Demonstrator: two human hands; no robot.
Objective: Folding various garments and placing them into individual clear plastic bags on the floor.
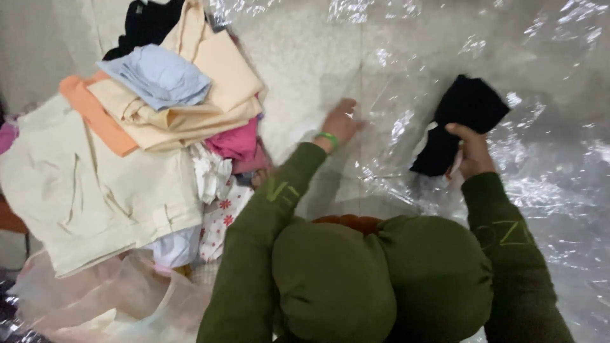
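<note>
My left hand [341,122] was motion-blurred so I couldn't tell its fingers apart, my right hand [472,152] had its fingertips hidden behind the black cloth [462,121], the cream garment [95,190] ran off the left edge, and the dark item [145,24] got cropped up top.

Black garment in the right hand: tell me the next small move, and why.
Probably lower the black garment onto the clear plastic sheet. The right hand grips it bunched just above the sheet, while the left hand lies flat on the sheet near the clothes pile.
</note>
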